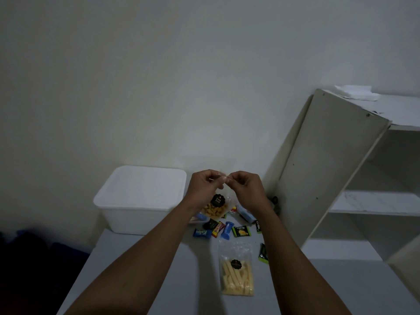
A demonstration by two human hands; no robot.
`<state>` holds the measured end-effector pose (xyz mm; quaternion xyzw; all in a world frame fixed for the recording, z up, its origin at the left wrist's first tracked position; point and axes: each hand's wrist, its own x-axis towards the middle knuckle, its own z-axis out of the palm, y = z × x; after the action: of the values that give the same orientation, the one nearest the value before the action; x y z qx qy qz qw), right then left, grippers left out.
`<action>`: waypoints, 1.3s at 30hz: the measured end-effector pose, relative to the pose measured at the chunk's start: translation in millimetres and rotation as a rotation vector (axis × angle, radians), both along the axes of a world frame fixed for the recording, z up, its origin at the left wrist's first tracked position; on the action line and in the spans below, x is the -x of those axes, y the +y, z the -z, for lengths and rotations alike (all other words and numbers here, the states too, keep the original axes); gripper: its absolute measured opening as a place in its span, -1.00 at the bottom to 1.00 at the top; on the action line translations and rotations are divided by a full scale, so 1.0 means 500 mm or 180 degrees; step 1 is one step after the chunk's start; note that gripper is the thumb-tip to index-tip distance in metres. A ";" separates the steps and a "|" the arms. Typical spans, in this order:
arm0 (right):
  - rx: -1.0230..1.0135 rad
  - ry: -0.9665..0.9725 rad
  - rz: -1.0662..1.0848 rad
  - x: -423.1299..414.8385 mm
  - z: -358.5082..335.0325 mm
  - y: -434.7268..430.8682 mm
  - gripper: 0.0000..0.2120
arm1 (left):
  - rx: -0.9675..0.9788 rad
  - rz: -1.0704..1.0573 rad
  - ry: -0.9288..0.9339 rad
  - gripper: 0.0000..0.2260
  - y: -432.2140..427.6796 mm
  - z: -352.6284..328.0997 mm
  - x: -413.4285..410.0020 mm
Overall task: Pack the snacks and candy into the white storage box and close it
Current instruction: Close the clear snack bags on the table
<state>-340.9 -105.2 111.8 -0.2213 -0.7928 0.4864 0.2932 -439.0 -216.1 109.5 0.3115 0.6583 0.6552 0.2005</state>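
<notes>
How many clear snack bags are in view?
2: puffs bag, held by left hand and right hand beside the white box; sticks bag, flat on the table nearer the camera. Arms may hide others.

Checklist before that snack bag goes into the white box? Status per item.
1. Grip: left hand and right hand both pinch the snack bag top: ok.
2. Bag lifted off the table: ok.
3. Bag top sealed: cannot tell.
4. White box open: lid sits on it: not ok.
5. Everything else packed: stick bag and loose candies lie on the table: not ok.
</notes>
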 end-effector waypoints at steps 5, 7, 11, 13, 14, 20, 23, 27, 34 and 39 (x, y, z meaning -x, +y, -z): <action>0.0025 -0.0186 -0.0032 -0.002 -0.015 0.007 -0.91 | -0.0044 -0.0142 -0.0263 -0.91 -0.004 0.007 0.017; 0.0034 -0.0171 -0.0037 -0.003 -0.017 0.007 -0.86 | -0.0037 -0.0142 -0.0273 -0.91 -0.006 0.008 0.022; -0.0035 -0.0036 -0.0213 -0.002 -0.018 -0.005 -0.85 | 0.0017 0.0084 -0.0342 -0.96 -0.011 0.003 0.029; 0.0016 0.0015 -0.0237 0.000 -0.019 -0.009 -0.86 | 0.0127 0.0182 -0.0305 -0.95 -0.015 0.005 0.032; 0.0106 0.0021 -0.0226 -0.001 -0.020 -0.009 -0.89 | 0.0133 0.0171 -0.0334 -0.95 -0.017 0.007 0.033; 0.1123 0.0146 0.0126 -0.003 -0.005 -0.015 -0.88 | -0.0127 -0.0175 -0.0957 -0.97 -0.024 0.017 0.029; 0.1168 0.0229 0.0196 0.005 -0.006 -0.024 -0.88 | -0.0173 -0.0116 -0.1241 -0.94 -0.025 0.015 0.030; 0.1186 0.0243 0.0179 0.006 -0.001 -0.028 -0.90 | 0.0042 0.0115 -0.1174 -0.93 -0.027 0.008 0.034; 0.1611 0.0458 0.0522 0.013 0.017 -0.042 -0.87 | -0.0005 -0.0055 -0.0999 -0.92 -0.022 0.017 0.028; 0.1930 0.0536 0.0571 0.006 0.010 -0.031 -0.87 | -0.0622 -0.0283 -0.1550 -0.92 -0.024 0.010 0.036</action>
<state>-343.8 -120.8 106.6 -0.3265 -0.5622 0.6891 0.3202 -457.2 -228.2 104.3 0.1334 0.5374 0.7795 0.2930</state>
